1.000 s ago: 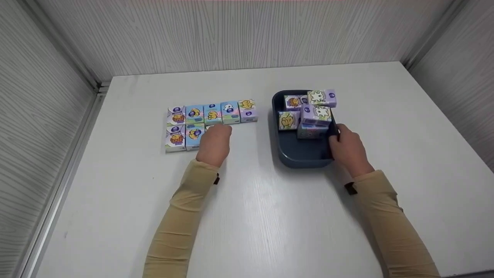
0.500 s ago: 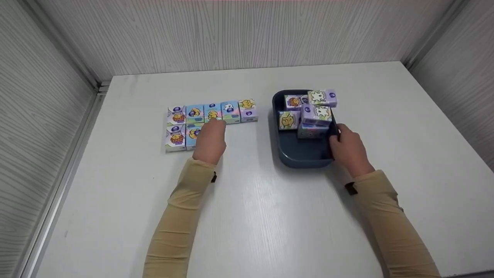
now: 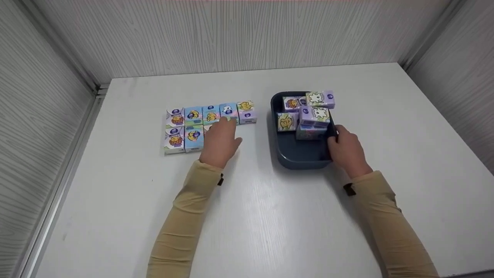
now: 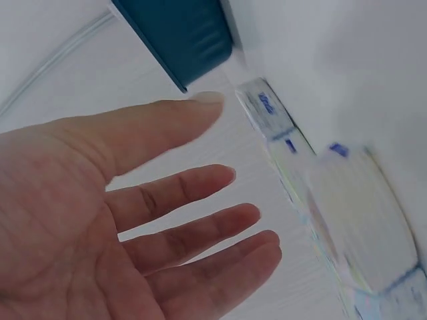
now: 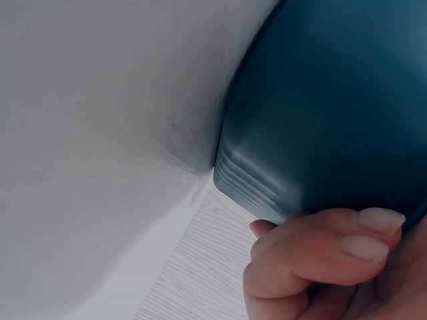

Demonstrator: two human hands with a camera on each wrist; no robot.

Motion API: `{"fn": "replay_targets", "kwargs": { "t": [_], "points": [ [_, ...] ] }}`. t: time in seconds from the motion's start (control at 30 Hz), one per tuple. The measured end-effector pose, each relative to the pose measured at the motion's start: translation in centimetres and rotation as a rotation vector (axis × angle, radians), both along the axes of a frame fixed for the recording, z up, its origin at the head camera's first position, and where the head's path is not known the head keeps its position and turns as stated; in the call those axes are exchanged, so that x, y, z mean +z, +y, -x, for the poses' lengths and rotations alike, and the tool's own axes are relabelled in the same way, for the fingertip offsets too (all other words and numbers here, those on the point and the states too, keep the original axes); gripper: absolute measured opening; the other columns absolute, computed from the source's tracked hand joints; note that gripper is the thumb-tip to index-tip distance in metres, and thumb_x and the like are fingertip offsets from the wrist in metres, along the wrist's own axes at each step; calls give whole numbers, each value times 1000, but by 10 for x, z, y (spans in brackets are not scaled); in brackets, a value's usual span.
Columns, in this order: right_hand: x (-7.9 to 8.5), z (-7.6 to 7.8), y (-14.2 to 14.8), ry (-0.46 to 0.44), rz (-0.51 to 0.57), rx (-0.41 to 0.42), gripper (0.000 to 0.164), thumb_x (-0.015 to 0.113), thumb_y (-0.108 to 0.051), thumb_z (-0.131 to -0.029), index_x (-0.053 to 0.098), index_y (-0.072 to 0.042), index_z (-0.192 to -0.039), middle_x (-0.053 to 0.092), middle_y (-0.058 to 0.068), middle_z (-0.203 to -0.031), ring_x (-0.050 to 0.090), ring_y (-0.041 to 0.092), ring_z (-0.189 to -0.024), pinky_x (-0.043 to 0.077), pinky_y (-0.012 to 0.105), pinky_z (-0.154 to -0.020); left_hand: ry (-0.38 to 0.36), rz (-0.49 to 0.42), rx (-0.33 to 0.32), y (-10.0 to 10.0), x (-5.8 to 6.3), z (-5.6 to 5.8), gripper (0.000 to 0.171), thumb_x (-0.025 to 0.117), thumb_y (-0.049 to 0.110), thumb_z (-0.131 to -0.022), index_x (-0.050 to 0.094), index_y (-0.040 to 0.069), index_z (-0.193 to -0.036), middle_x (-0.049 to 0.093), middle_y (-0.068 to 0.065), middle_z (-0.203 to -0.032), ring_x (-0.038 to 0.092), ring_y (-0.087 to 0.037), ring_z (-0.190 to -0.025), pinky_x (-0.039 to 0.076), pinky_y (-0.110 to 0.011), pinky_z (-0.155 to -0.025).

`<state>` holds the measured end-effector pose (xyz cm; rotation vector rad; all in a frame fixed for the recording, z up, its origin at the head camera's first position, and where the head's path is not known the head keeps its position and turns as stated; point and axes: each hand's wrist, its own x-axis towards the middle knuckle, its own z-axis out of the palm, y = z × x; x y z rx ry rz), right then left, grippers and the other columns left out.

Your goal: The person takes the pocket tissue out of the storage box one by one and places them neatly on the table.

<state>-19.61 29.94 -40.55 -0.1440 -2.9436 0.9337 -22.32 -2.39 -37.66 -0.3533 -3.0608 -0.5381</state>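
Small cartoon-printed boxes lie in two adjoining rows on the white table, a longer back row (image 3: 210, 114) and a shorter front row (image 3: 194, 139). My left hand (image 3: 219, 143) is over the right end of the front row, covering part of a box there. In the left wrist view its fingers (image 4: 200, 227) are extended and the thumb stands apart, with nothing between them; the boxes (image 4: 360, 220) lie beyond the fingertips. My right hand (image 3: 347, 150) grips the right wall of a dark blue bin (image 3: 303, 164), fingers curled at its edge.
Inside the bin, several similar boxes are piled toward the back, one purple box (image 3: 314, 115) on top of others. Another box (image 3: 320, 99) rests high at the back right corner. Grey wood-grain panels (image 3: 247, 38) enclose the table at the back and sides.
My left hand has drawn slightly forward and back over the front row, then shifted right, its thumb now spread away from the fingers. The right hand stays on the bin.
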Motion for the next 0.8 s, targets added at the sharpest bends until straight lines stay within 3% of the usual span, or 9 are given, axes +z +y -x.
{"fn": "replay_targets", "kwargs": {
  "t": [0.23,0.37,0.5,0.6,0.8],
  "points": [
    [-1,1,0,-5,3,-2,46,36,-16,-96,42,5,-138,52,28,-129,54,34,-106,42,53,-93,100,-17,-103,33,1,2,52,65,31,-92,50,0,-131,54,-18,-123,58,-27,-103,51,-38,-83],
    [0,0,-2,1,8,-8,45,38,-16,-97,42,5,-137,53,27,-128,54,34,-107,41,52,-93,166,-2,-233,62,1,5,64,58,39,-95,38,-1,-140,41,-22,-139,45,-32,-125,42,-38,-99],
    [-1,1,-2,13,8,-1,44,39,-15,-97,43,5,-136,54,28,-126,55,34,-105,42,52,-92,154,38,-302,88,1,8,75,53,45,-96,21,4,-151,23,-20,-152,26,-35,-139,26,-39,-111],
    [-2,2,-1,29,6,7,43,39,-15,-96,45,5,-135,56,28,-123,56,34,-101,43,52,-89,138,58,-325,102,-1,10,78,55,44,-95,17,8,-153,18,-17,-155,22,-35,-140,25,-41,-111],
    [-5,3,0,55,-18,0,44,39,-14,-95,46,6,-133,59,29,-117,58,34,-92,46,50,-83,181,123,-413,121,-2,11,76,57,39,-95,18,8,-153,16,-15,-157,20,-33,-141,25,-41,-111]
  ]
}}
